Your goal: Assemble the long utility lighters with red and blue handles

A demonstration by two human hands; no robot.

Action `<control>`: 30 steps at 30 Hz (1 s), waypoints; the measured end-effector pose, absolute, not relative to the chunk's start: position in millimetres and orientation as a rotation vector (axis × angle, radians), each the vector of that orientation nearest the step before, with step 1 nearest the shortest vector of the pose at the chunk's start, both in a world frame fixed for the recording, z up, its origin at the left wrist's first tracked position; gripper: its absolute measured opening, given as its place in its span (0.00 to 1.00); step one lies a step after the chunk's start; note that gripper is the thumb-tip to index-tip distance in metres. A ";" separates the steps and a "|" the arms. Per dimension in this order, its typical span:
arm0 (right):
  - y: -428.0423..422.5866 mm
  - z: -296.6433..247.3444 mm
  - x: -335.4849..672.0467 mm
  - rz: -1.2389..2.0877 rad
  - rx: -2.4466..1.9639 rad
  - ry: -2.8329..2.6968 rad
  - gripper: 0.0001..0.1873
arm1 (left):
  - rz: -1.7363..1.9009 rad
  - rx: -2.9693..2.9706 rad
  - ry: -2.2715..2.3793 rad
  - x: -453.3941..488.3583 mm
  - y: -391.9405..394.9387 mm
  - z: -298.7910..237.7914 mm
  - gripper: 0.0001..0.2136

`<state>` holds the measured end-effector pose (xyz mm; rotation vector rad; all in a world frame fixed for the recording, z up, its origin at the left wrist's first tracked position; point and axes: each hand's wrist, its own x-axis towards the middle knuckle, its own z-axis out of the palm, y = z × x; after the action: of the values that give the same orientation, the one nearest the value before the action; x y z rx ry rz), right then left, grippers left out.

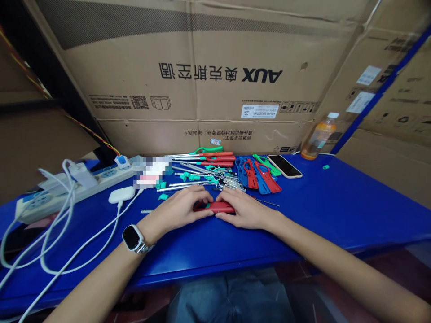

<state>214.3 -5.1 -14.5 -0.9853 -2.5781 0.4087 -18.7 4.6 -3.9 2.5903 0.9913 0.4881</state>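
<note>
Red handle (221, 207) at six o'clock, partly hidden by left hand (184, 207) and right hand (244, 209); pixelated patch (151, 172) at nine; cables (43, 249) cropped at eight

Shows red and green on the handle (222, 207) in the grip, plain blue on the table (330, 215) beneath, orange in the bottle (316, 141) beyond and right, brown with dark mesh on the cardboard (208, 101) behind.

Phone (285, 166) is lying face up near bottle (316, 140); bottle is standing before cardboard panel (215, 98). Small white case (121, 194) is resting near power strip (101, 180).
</note>
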 end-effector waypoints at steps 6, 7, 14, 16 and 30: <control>5.1 -9.4 227.9 0.210 -1.060 -2.417 0.07 | 0.462 2.610 0.989 -19.5 9.1 -7.9 0.11; 7.2 -7.9 232.1 0.164 -1.119 -2.386 0.06 | 0.460 2.615 0.992 -19.2 9.4 -7.3 0.11; 13.8 3.0 245.8 0.048 -1.526 -2.492 0.05 | 0.578 2.656 0.951 -15.0 10.5 -3.0 0.11; 13.9 7.0 246.3 0.023 -1.576 -2.510 0.06 | 0.600 2.670 0.959 -13.7 12.1 -1.7 0.11; 24.7 20.3 252.2 0.161 -1.519 -2.329 0.08 | 0.610 2.578 0.934 45.8 39.0 15.5 0.09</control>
<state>252.2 24.7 20.3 -1.5188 -2.3293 0.1611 45.8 39.0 15.5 2.5775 0.9340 0.6104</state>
